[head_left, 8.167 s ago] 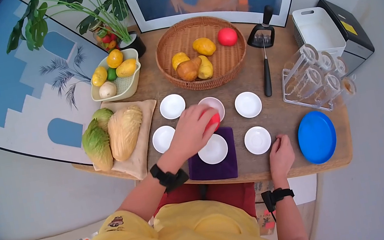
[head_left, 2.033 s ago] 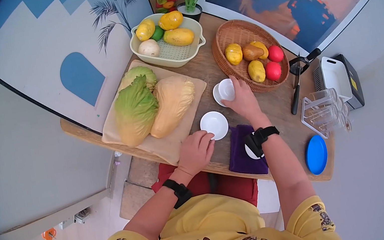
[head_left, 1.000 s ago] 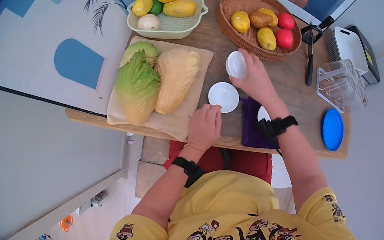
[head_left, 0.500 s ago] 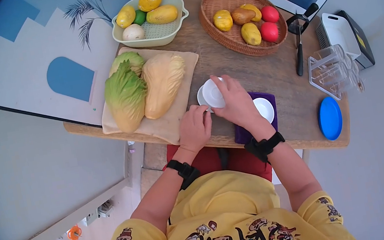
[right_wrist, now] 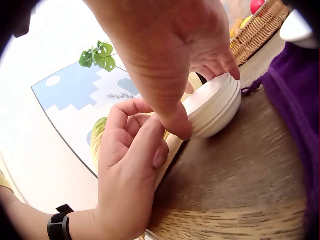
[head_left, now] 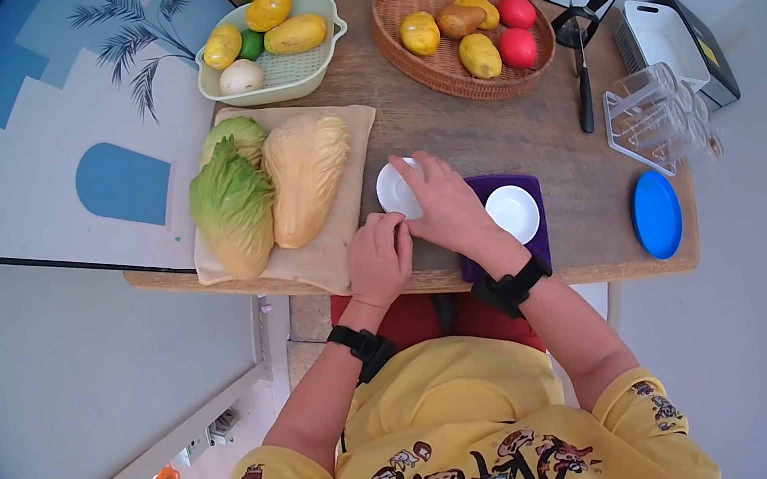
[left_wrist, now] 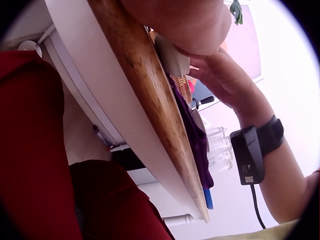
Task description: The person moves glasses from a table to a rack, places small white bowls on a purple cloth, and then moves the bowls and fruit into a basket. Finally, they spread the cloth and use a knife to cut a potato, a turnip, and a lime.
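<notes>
Nested white bowls (head_left: 399, 198) form a small stack near the table's front edge, their layered rims showing in the right wrist view. My right hand (head_left: 446, 201) grips the stack, thumb on the near rim and fingers on the far side. My left hand (head_left: 379, 259) is beside it with curled fingers, thumb and index finger right by the right thumb; I cannot tell whether they pinch the rim. Another white bowl (head_left: 513, 215) rests on the folded purple cloth (head_left: 507, 264) to the right. In the left wrist view the stack (left_wrist: 171, 56) is partly hidden by my hand.
Left of my hands, cabbages (head_left: 235, 203) lie on a beige cloth (head_left: 356, 132). Behind are a pale green basket (head_left: 315, 73) of fruit and a round wicker basket (head_left: 390, 35). A black-handled knife (head_left: 585, 99), a glass rack (head_left: 638, 151) and a blue plate (head_left: 657, 216) are at the right.
The right hand has carried bowls from near the wicker basket toward my body and set them in the bowl by the left hand. Earlier, separate bowls stood across the table.
</notes>
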A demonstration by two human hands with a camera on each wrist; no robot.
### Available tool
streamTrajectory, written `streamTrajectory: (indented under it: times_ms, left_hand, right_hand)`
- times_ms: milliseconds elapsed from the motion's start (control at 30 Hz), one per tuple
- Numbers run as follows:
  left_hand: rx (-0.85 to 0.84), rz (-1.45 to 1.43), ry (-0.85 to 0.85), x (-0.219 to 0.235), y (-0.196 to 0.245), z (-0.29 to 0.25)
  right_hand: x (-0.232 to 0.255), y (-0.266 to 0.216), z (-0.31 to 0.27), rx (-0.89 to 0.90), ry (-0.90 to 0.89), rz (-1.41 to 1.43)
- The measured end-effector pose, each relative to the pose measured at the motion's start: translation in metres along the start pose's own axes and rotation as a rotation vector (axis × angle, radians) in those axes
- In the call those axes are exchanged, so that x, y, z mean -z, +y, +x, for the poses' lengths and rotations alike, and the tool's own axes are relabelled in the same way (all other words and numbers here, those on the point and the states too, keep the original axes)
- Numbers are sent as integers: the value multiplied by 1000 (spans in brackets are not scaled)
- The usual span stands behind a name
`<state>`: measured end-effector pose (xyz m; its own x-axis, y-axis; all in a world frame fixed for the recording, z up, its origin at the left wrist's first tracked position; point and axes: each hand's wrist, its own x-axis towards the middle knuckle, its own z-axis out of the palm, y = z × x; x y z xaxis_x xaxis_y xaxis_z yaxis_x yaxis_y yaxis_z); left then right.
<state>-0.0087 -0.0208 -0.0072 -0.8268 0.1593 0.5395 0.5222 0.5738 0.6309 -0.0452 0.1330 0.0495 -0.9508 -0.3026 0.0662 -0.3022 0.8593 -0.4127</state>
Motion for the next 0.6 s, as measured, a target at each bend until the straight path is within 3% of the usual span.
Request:
streamTrajectory:
  times_ms: [433, 600]
  left_hand:
    - [-40, -21, -13, -1, -1, 1]
    - [-37, 20, -30, 1, 0, 2]
  right_hand:
    - [0, -6, 0, -55, -62, 14]
    - [-3, 0, -4, -34, 41, 33]
